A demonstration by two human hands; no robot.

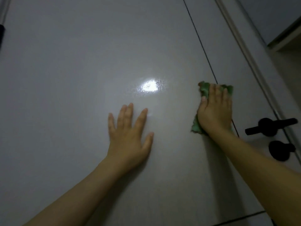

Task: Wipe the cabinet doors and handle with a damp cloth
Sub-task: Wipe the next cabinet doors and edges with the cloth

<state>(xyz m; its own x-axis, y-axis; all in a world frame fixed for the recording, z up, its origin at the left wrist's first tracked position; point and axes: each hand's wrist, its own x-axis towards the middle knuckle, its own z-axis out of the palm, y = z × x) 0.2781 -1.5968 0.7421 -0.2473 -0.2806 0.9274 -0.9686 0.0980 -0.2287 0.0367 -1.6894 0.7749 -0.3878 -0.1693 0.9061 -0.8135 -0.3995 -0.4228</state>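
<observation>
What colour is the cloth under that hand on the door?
Green cloth, under the right hand; head view.

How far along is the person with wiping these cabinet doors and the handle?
Likely done: the wide door shows a streaky, wet-looking sheen around the glare. In hand: the right hand presses the green cloth over the seam between doors; the left hand rests flat on the wide door. To do: the black handle, which the cloth is not touching.

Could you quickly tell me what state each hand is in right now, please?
Left hand: open, flat on the cabinet door, holding nothing.
Right hand: open, straight fingers pressing the green cloth against the cabinet door.
</observation>
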